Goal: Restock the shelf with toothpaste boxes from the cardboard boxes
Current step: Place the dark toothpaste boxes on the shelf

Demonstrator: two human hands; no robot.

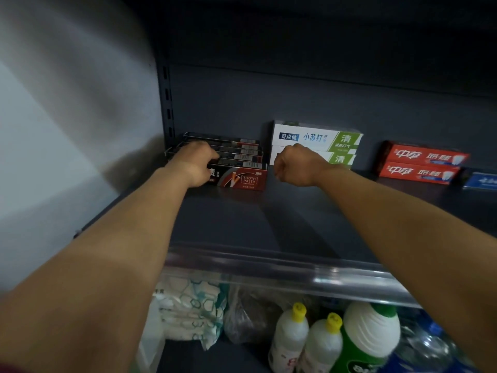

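Dark grey shelving fills our view, its deck running back to a slotted upright at eleven o'clock, with a pale wall beyond it on the left.

Our left hand lies on top of the dark red toothpaste boxes, fingers curled over the row and pressing on its near left end; whether they truly clasp one box or only push, we cannot tell, since the fingertips are hidden behind the knuckles. Our right hand is balled into a fist, just in front of the white and green toothpaste boxes at one o'clock; nothing shows inside it, though the palm side is turned away from us.

Outward from the hands, the dark red row sits packed at the back left, the front box showing its printed face. Red toothpaste boxes are stacked two high at two o'clock, well apart from the white stack, with a blue box beside them at the frame edge.

Our worry: a push from the left hand could skew the row or tip its front box forward, as only the near end is pressed. Our right fist sits near enough to the white stack that a careless withdrawal could knock the upper box askew. Below, past the clear price rail, bottles stand where a fallen box would land.
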